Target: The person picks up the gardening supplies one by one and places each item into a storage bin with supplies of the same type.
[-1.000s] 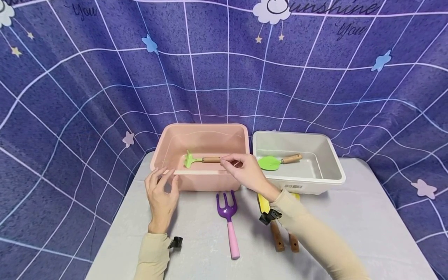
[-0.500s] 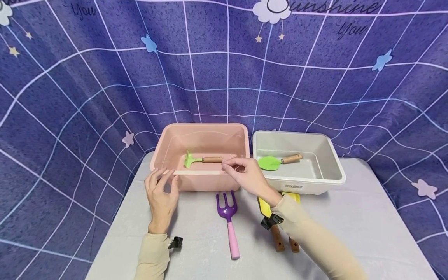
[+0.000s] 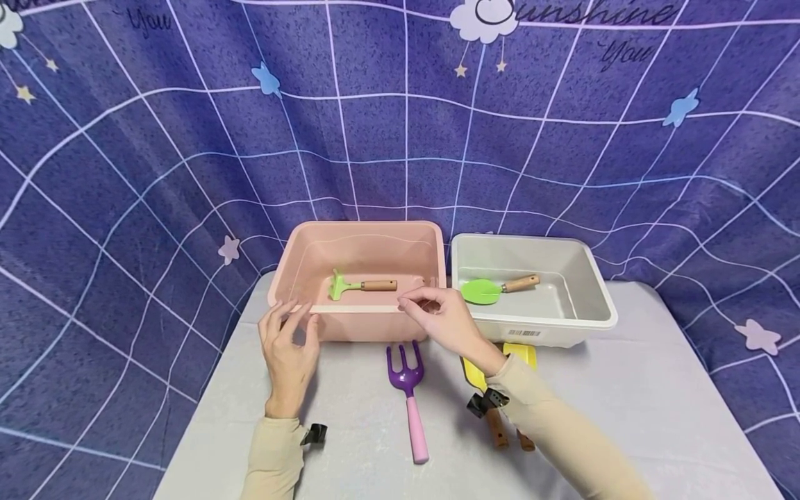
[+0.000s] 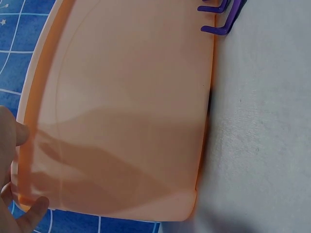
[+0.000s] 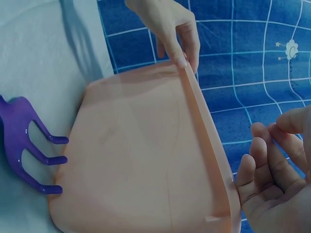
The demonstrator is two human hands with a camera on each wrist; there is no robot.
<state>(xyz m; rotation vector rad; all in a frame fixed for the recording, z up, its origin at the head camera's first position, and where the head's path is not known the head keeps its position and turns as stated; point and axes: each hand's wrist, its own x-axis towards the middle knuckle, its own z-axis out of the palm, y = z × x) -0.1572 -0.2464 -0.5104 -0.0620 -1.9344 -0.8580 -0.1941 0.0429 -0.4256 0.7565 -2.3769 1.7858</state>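
Observation:
At the front left corner of the pink plastic bin (image 3: 350, 325), my left hand (image 3: 290, 354) holds the rim between thumb and fingers. My right hand (image 3: 445, 316) hovers over the bin's front right edge, fingers loosely bent, thumb and forefinger tips together. No object shows between them in the right wrist view. Inside the bin lies a small hand rake (image 3: 378, 285) with a green head and wooden handle, a little beyond the right fingertips. A purple hand fork (image 3: 406, 378) with a pink handle lies on the table in front, tines toward the bin.
Beside the pink bin stands a light grey bin (image 3: 537, 328) holding a green hand trowel (image 3: 481, 292) with a wooden handle. Yellow-headed tools (image 3: 520, 354) with wooden handles lie partly hidden under the right forearm. A blue patterned curtain (image 3: 400, 139) hangs behind the table.
My right hand has moved off the rake's handle, slightly down and to the right, leaving the rake lying in the pink bin. My left hand stays at the rim.

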